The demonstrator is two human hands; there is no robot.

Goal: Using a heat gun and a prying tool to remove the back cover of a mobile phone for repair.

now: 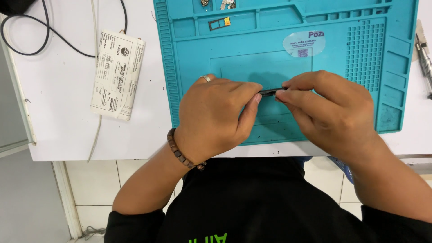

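White desk (63,85) fills my view, with a teal work mat (193,67) spread across its far right part. Over the near middle of the mat I see my left hand (213,119) and right hand (330,112) meeting, both pinched shut on a thin dark object (271,92) held edge-on between the fingertips; it may be a slim device or part, too hidden to tell. Left of the mat lies a folded printed paper packet (118,74), beside a black cable (45,38). A small tray piece (219,23) sits in a far mat compartment.
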